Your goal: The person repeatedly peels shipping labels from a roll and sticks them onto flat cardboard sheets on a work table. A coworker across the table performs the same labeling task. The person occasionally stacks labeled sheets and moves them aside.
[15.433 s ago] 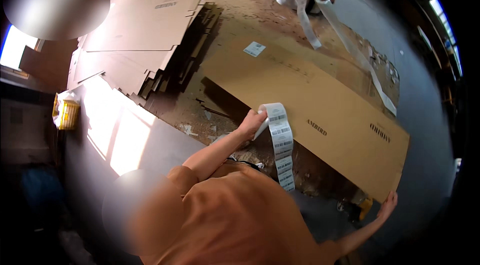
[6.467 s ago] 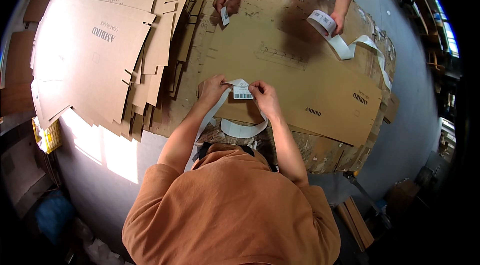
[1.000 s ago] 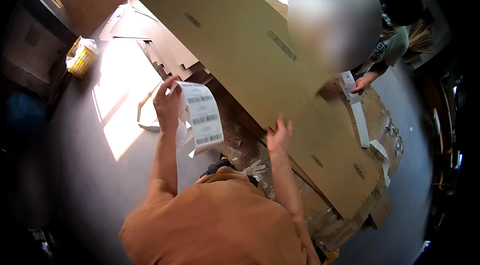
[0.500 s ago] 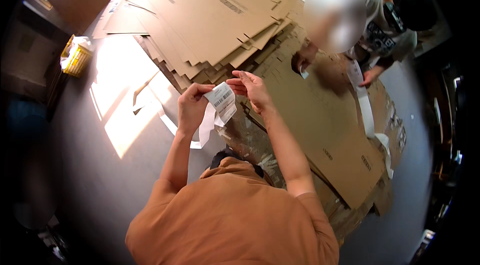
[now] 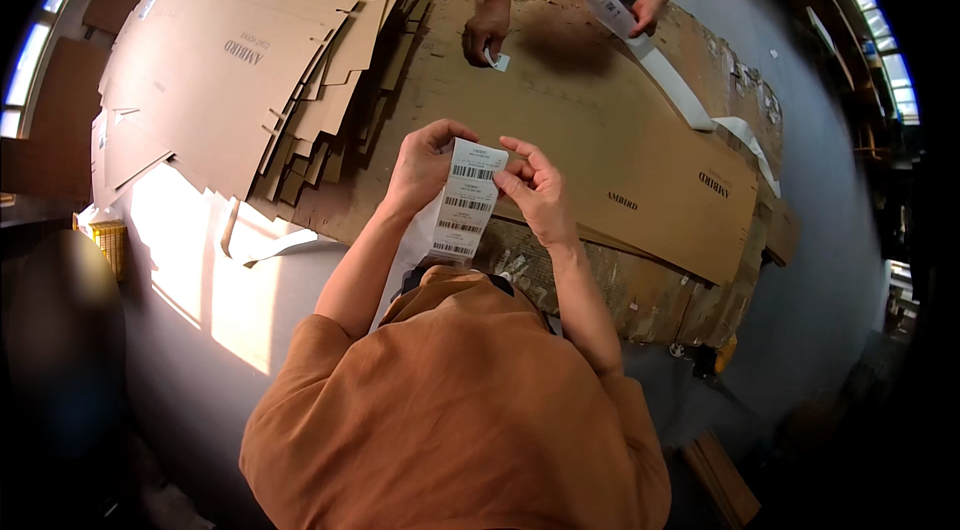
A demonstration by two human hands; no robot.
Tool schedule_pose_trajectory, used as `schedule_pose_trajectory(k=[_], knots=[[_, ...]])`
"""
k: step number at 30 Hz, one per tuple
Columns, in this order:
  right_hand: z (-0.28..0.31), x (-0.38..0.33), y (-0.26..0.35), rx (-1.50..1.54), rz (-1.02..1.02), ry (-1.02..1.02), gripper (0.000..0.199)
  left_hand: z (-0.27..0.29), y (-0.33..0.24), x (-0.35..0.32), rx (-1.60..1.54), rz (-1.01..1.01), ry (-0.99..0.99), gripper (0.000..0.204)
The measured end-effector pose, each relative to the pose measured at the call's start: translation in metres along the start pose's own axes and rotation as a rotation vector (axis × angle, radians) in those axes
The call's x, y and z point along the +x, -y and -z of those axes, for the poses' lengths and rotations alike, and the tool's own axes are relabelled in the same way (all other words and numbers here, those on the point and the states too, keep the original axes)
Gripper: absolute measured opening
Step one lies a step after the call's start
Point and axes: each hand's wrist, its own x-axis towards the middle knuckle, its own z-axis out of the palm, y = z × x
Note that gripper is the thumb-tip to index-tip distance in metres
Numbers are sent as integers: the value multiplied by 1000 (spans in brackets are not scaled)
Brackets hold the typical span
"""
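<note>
A white strip of barcode labels point(image 5: 467, 202) hangs before my chest, several labels long. My left hand point(image 5: 424, 166) pinches its upper left edge. Against the upper right edge my right hand point(image 5: 537, 196) is curled, its thumb at the margin of a label and its index finger raised apart. Beyond them lies a flat brown cardboard sheet point(image 5: 570, 140) with dark print. Over that sheet, a co-worker's hand point(image 5: 487, 33) holds a small label point(image 5: 500, 62). Their other hand point(image 5: 648, 15) grips another long white label strip point(image 5: 665, 80).
A pile of flat, notched cardboard sheets point(image 5: 230, 50) covers the left of the worn table point(image 5: 640, 315). White strip backing point(image 5: 280, 248) trails at the table's left edge. On the floor, a yellow basket point(image 5: 110, 242) stands far left; cardboard pieces point(image 5: 722, 478) lie lower right.
My view has turned toward the right. The label strip now hangs straighter, facing me, and my right hand has come from beside it to its edge.
</note>
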Motion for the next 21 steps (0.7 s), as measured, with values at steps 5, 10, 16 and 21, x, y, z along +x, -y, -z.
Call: schedule_pose_trajectory(k=[5, 10, 16, 21], knots=[[15, 14, 3, -112, -23, -57, 30, -9, 4, 20, -1, 21, 70, 10], [16, 28, -1, -266, 70, -143, 15, -7, 20, 38, 103, 6, 45, 8], [25, 49, -10, -656, 248, -219, 7, 0, 35, 45, 421, 148, 5, 22], [64, 93, -43, -453, 13, -338, 14, 7, 102, 62, 406, 159, -55, 25]])
